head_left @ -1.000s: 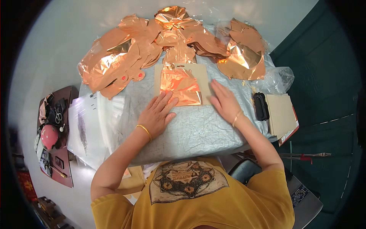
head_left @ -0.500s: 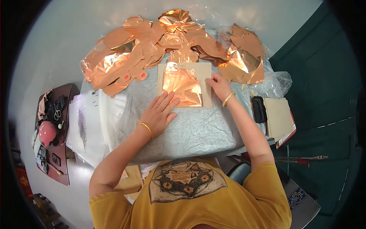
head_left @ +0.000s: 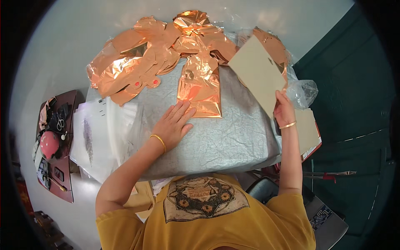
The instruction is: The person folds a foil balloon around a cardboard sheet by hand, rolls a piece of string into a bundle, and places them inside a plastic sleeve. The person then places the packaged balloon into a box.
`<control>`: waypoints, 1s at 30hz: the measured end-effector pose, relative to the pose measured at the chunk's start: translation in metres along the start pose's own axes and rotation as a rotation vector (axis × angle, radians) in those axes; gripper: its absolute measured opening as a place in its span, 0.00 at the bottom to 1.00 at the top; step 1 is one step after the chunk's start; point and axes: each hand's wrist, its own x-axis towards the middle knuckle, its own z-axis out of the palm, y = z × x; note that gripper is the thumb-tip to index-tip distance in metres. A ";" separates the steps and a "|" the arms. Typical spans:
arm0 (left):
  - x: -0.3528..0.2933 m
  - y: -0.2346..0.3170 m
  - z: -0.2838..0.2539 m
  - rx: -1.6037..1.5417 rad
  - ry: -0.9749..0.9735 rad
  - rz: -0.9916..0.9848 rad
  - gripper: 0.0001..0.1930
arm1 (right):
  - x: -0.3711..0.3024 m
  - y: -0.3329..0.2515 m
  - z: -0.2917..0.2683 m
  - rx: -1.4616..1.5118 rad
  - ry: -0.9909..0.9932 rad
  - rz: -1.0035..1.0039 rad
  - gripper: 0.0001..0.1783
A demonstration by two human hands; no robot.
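Now that the cardboard sheet has come away from the copper foil, gripped in the right hand, the foil lies free of it on the counter. The left hand stays flat and open on the foil's near-left corner

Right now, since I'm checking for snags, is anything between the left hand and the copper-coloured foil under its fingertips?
Nothing visible: the left hand directly touches the lower left corner of the copper-coloured foil. The beige card, in the right hand, is off to the right.
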 end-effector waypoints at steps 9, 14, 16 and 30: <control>0.003 0.001 -0.005 -0.071 -0.160 -0.110 0.25 | -0.031 0.047 0.114 -1.368 -0.212 -0.052 0.13; 0.001 -0.002 -0.003 -0.067 -0.093 -0.034 0.24 | -0.043 0.070 0.150 -1.520 -0.309 -0.925 0.19; 0.002 0.001 -0.005 -0.081 -0.074 -0.056 0.24 | -0.037 0.084 0.156 -1.280 -0.567 -0.947 0.19; -0.002 0.000 -0.001 -0.023 -0.051 -0.044 0.27 | -0.020 0.099 0.153 -1.316 -0.559 -0.911 0.19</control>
